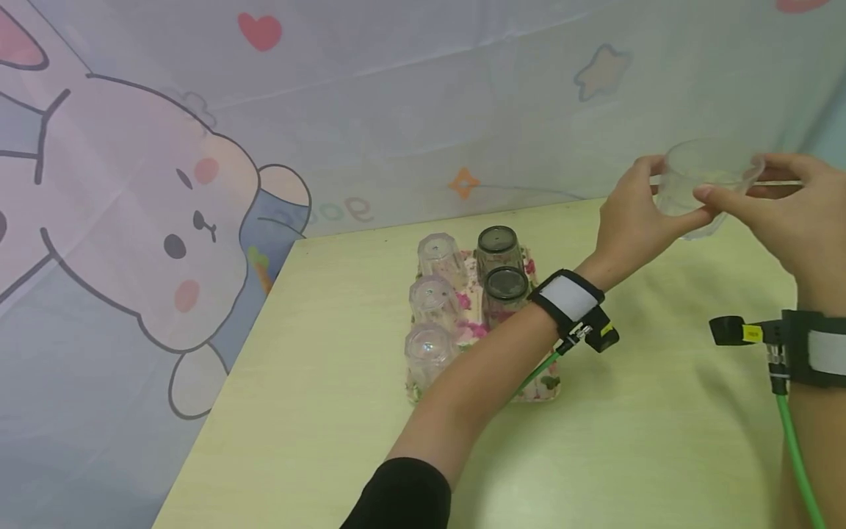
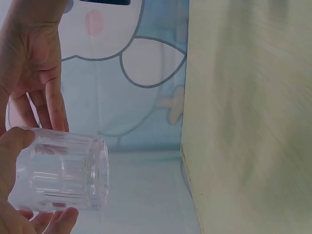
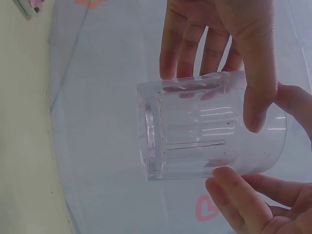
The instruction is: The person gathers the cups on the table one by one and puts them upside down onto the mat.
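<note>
Above the far right of the table, both hands hold one clear faceted drinking glass (image 1: 681, 175), upright with its rim at the top. My left hand (image 1: 631, 217) grips its left side, thumb across the near wall and fingers round the far side. From the right, my right hand (image 1: 786, 206) holds it too, its thumb close above the left one. The thick base of the glass (image 2: 63, 170) shows in the left wrist view, where the right hand (image 2: 36, 68) reaches in from the top. Fingers of the right hand (image 3: 263, 209) touch the wall in the right wrist view.
A floral tray (image 1: 542, 389) stands mid-table, partly behind the left forearm. On it, upside down, are three clear glasses (image 1: 432, 297) at left and two dark grey glasses (image 1: 499, 253) at right. A printed cloth (image 1: 396, 88) hangs behind the pale table (image 1: 317, 367).
</note>
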Available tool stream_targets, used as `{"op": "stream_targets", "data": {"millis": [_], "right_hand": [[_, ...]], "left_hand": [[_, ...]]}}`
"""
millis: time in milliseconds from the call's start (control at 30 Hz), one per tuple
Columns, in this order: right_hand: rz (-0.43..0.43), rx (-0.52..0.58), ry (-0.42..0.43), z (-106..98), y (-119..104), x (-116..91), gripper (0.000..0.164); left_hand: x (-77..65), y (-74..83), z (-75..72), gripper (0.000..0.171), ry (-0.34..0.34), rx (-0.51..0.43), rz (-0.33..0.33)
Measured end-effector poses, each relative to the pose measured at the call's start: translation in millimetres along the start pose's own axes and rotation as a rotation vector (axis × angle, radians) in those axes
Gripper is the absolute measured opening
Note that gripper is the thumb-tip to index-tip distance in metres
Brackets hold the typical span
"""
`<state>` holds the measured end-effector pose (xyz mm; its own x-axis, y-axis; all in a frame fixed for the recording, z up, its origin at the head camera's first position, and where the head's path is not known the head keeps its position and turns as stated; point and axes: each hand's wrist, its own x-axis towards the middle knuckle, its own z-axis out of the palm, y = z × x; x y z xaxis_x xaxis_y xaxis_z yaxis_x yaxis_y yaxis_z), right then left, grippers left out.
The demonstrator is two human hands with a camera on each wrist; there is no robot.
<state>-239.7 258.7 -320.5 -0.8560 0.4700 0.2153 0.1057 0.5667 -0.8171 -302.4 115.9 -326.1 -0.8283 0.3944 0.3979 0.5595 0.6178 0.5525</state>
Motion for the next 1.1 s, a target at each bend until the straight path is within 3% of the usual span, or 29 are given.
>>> {"op": "stream_targets", "data": {"millis": [300, 1100], "right_hand": [[0.028, 0.016, -0.031, -2, -8, -7, 0.082], [-0.028, 0.123, -0.044, -5, -27, -16, 0.079]], "left_hand": [[-7.1, 2.3, -8.4, 0.079, 0.028, 0.009, 0.004], [-25.4, 3.1, -30.6, 0.074, 0.12, 0.092, 0.05]]}}
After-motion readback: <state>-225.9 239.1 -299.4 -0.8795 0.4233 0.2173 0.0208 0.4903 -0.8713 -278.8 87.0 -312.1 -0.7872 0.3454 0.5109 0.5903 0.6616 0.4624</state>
